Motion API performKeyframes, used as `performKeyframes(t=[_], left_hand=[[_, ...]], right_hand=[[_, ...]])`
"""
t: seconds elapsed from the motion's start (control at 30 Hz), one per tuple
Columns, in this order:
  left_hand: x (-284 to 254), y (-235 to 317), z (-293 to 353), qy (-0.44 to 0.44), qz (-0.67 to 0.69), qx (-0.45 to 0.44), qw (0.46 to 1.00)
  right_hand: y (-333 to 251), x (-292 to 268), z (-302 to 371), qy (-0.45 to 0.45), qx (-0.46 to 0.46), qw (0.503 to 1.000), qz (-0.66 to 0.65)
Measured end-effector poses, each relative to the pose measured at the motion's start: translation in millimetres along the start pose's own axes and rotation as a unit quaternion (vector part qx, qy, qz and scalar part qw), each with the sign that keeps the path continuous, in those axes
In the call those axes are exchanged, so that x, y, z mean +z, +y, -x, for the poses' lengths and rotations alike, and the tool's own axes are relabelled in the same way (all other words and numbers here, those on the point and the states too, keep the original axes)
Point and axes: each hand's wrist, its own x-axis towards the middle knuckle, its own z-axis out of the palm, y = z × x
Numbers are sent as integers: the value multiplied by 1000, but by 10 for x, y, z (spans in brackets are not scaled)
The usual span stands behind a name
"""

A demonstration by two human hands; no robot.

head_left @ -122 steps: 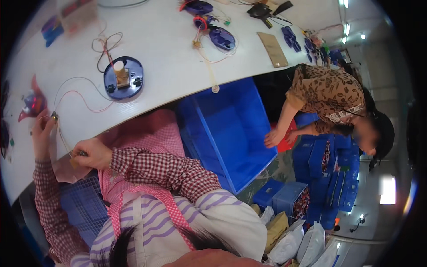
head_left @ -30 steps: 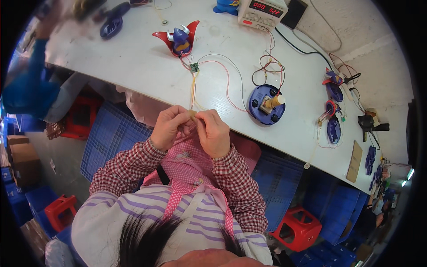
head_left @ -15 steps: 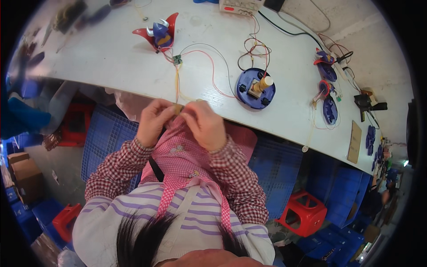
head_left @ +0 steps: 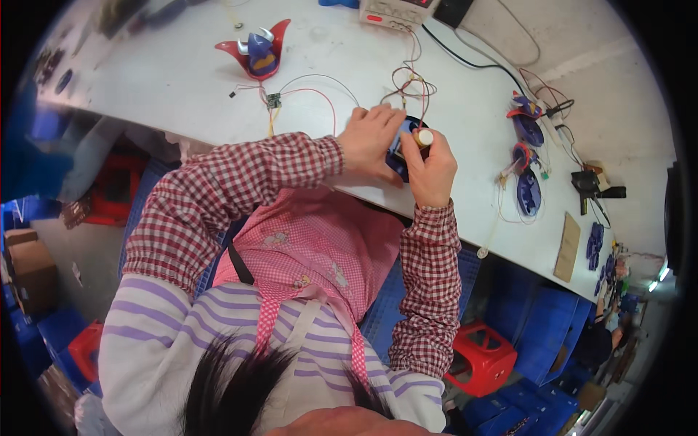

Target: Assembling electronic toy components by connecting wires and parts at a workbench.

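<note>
On the white table, a round dark-blue base (head_left: pixel 413 123) lies partly hidden under my hands. My left hand (head_left: pixel 369 143) spans its left side, the fingers at the far rim and the thumb at the near rim. A short post with a cream top (head_left: pixel 424 137) stands up from the base. My right hand (head_left: pixel 434 171) closes round it, thumb on the left and fingers on the right. To the left lies a small green circuit board (head_left: pixel 273 100) with thin wires. Beyond it stands a horned blue figure (head_left: pixel 259 55) with a red collar.
A power supply box (head_left: pixel 396 13) sits at the far edge, with looped leads (head_left: pixel 412 81) running toward the base. Further right are more figure parts (head_left: pixel 528 131), a black tool (head_left: pixel 586 183) and a brown board (head_left: pixel 566 247). A red stool (head_left: pixel 482 357) stands below the table.
Both hands have left the wires at the table edge and moved right onto the round base. The circuit board has shifted slightly left, and its yellow wires are now partly behind my left sleeve.
</note>
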Motion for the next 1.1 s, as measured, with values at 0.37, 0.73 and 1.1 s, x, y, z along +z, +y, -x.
performKeyframes(t=[0.37,0.73,1.1], left_hand=[[-252,236,315,158,-12,70,985],[-1298,-1706,1376,202,-109,-135,964],[-889,-1759,344,258,-84,-355,895]], right_hand=[[494,-540,-269,166,-34,981,95],[-111,46,-449,189,-153,952,188],[-590,1856,-371,-92,-236,934,251]])
